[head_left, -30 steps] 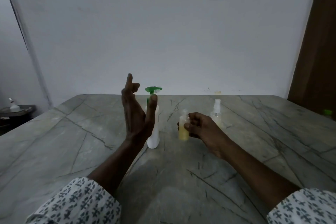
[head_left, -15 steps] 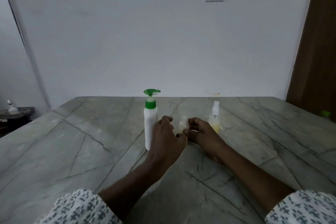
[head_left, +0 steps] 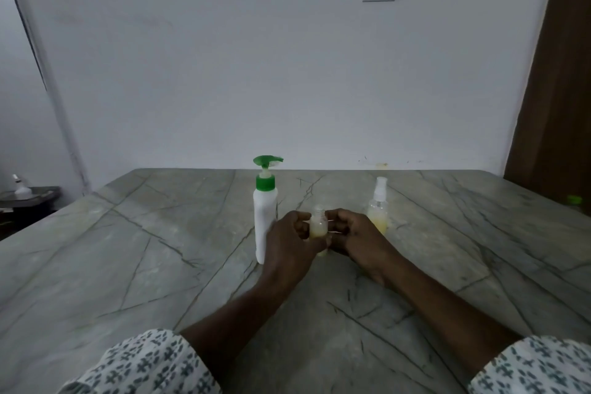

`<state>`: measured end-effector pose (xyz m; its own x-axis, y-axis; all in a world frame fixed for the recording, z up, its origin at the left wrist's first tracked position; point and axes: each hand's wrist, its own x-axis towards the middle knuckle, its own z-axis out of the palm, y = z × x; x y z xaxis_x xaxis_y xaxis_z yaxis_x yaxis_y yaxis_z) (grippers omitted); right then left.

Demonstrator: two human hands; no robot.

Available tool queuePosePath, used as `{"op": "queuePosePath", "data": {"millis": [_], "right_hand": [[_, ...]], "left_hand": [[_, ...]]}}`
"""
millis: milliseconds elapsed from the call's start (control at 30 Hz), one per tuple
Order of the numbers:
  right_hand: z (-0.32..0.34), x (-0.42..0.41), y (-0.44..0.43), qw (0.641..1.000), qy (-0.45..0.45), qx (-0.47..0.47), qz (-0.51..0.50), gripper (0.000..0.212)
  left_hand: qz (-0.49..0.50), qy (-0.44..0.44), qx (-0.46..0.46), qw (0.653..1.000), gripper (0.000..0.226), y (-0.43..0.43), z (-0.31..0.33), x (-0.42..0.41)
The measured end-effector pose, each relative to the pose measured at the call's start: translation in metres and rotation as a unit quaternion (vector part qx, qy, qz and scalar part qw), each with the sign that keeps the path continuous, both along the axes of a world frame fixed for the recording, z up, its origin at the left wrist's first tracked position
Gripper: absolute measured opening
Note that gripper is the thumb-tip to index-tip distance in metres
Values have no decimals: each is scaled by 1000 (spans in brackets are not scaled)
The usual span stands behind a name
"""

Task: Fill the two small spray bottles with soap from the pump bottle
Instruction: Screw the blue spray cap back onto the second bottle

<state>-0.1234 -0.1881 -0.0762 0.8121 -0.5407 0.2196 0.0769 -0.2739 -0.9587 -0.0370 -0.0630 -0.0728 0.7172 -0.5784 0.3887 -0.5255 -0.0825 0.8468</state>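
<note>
From the head view, your left hand (head_left: 289,241) has come down from where it was raised beside the pump bottle (head_left: 264,217) a second ago, and it now meets your right hand (head_left: 353,238) around the small open bottle (head_left: 318,227). Both grips are clenched on that bottle: the left wraps its near side, the right holds the other side. The bottle stands upright on the table (head_left: 128,265), just right of the pump bottle, with no cap on its neck and pale yellow soap showing inside.

The second spray bottle (head_left: 378,211) stands behind your right hand with its white sprayer already on and yellow liquid in its lower part. The pump bottle stands untouched, its green nozzle pointing right.

The left hand leaving the pump suggests pumping into this bottle is paused or over. What is likely left is closing it, though no loose sprayer top is visible; it may be hidden in a hand.
</note>
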Motion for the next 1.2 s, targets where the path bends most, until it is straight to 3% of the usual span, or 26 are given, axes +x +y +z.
{"op": "queuePosePath", "data": {"millis": [167,267,367,467,600,700,867,967,1200], "right_hand": [[29,-15,-7,986,27,-148,-70,48],[56,-40,-20,974,-23,-174,-146,30],[62,-67,-40,933,94,-287,-194,11],[55,-76,-51,902,216,-324,-187,7],[43,-61,-46,875,228,-384,-186,13],[32,-41,-33,825,224,-479,-201,20],[14,-17,-21,727,310,-584,-185,18],[9,-15,-20,724,321,-582,-183,14],[15,-19,-25,767,324,-530,-163,16]], "left_hand": [[-19,7,9,1000,68,-3,2,1],[-11,9,4,1000,56,-5,3,2],[-7,2,5,1000,35,-8,3,3],[4,-11,19,1000,33,-10,2,4],[14,-28,33,999,34,-9,2,4],[15,-27,33,999,35,-9,3,3],[4,-5,24,1000,43,-9,1,3],[-16,25,23,999,59,-8,2,4],[-91,63,88,990,80,0,10,6]]}}
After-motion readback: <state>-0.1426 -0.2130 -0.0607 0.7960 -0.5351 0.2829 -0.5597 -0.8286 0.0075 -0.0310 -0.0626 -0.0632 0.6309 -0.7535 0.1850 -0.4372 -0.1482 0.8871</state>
